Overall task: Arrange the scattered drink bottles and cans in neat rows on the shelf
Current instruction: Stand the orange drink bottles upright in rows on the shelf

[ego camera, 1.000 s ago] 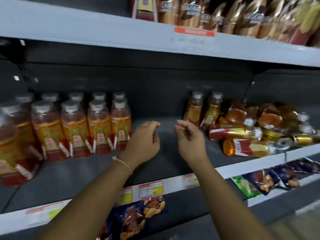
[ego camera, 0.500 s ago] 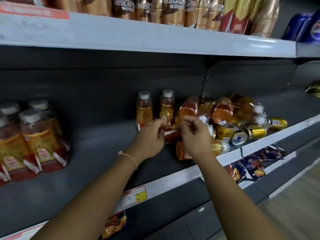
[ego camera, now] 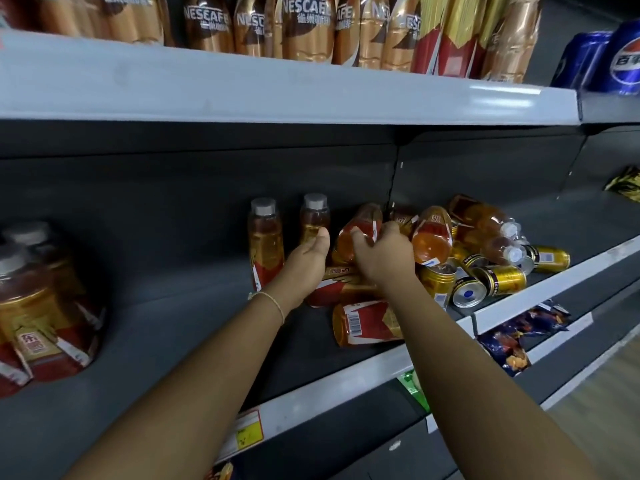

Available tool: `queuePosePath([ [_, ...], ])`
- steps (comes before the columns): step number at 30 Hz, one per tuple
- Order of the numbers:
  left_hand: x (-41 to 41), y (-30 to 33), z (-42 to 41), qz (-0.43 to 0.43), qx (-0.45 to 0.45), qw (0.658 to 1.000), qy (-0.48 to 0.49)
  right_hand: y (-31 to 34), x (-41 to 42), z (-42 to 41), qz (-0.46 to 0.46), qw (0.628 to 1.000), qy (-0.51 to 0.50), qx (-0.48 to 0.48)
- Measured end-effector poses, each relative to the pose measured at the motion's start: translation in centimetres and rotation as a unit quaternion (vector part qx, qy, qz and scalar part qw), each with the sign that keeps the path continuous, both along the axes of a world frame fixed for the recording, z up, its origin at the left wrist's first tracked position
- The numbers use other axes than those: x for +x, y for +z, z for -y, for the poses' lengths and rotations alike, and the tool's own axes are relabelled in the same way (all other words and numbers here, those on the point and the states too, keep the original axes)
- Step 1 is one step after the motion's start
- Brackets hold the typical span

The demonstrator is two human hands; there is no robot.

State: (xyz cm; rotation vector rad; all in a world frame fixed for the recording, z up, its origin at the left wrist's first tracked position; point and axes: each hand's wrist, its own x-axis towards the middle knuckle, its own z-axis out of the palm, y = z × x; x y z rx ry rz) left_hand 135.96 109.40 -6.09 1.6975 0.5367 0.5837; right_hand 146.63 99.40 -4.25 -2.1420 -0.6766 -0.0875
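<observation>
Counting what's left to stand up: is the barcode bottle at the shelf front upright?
Tipped. The barcode bottle lies on its side.

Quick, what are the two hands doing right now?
Left hand: open, holding nothing, beside an upright bottle.
Right hand: fingers curled round a tipped-over tea bottle.

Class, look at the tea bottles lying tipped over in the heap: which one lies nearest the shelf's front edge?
The tipped bottle with the barcode label, lying on its side beneath the right hand; the other fallen bottles lie farther back.

Grey shelf (ego camera: 166, 327): upright bottles (ego camera: 265, 237), toppled bottles (ego camera: 363, 323), gold cans (ego camera: 498, 278) (heaped right).
</observation>
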Motion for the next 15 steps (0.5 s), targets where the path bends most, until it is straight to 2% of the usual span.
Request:
queuePosePath([
  [6,0.9,0.9,0.2,0.052,-0.152,0.987,-0.003,0.9,0.9,-1.7,0.006,0.996,-0.004,-0.086],
  [9,1.0,1.2,-0.1,0.073,-0.234,0.969,0.024,0.8,0.9,-2.3,0.043,0.989,-0.020,-0.139],
  [12,1.0,1.2,-0.4,0.080,-0.281,0.956,0.037,0.8,0.8,-2.6,0.054,0.991,-0.024,-0.123],
  [15,0.7,1.1,-0.5,0.083,-0.291,0.952,0.037,0.8,0.6,-2.3,0.038,0.998,-0.019,-0.053],
])
